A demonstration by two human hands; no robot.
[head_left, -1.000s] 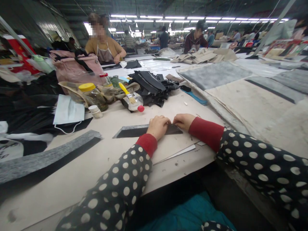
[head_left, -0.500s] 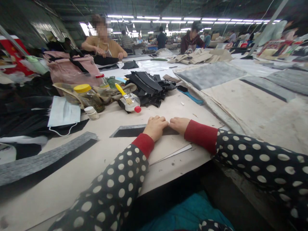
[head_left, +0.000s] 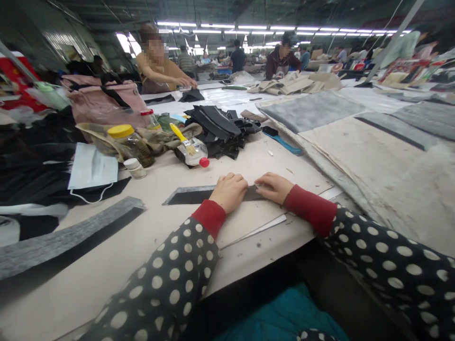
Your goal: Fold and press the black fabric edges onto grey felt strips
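A narrow black strip with a grey felt edge [head_left: 192,194] lies flat on the beige table [head_left: 142,237] in front of me. My left hand [head_left: 229,191] rests on the strip's middle with its fingers curled and pressed down on it. My right hand [head_left: 273,186] sits just to the right, fingertips pinched on the strip's right end. Both arms wear polka-dot sleeves with red cuffs.
A long grey felt strip [head_left: 67,237] lies at the left. Behind the hands are a face mask [head_left: 93,168], a yellow-lidded jar [head_left: 130,142], a glue bottle with a brush [head_left: 192,149], a pile of black pieces [head_left: 220,125] and a pink bag [head_left: 103,99]. Other people work at the far tables.
My hands have shifted slightly apart along the strip, the right one moving a little to the right. The person at the far table has leaned over their work.
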